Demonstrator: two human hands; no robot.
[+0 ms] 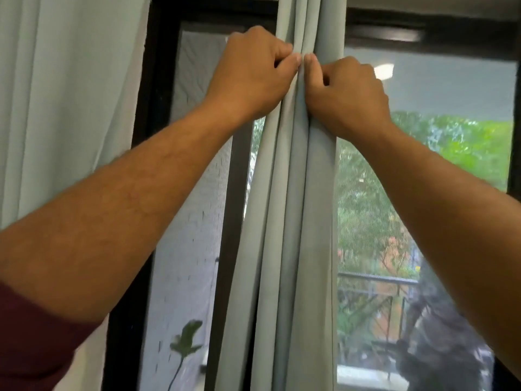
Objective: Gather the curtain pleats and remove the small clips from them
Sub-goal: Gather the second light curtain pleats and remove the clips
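A pale grey-green curtain (296, 221) hangs in the middle of the view, bunched into narrow vertical pleats. My left hand (251, 71) pinches the pleats from the left side, high up. My right hand (349, 94) pinches them from the right at the same height, thumbs almost touching. Both arms reach upward. Any small clip is hidden between my fingers and the folds; I cannot make one out.
A second pale curtain panel (64, 94) hangs at the left. Behind is a dark-framed window (158, 80) with an insect screen (191, 221). Trees and a balcony railing (375, 280) show outside. A small plant leaf (187, 337) stands near the bottom.
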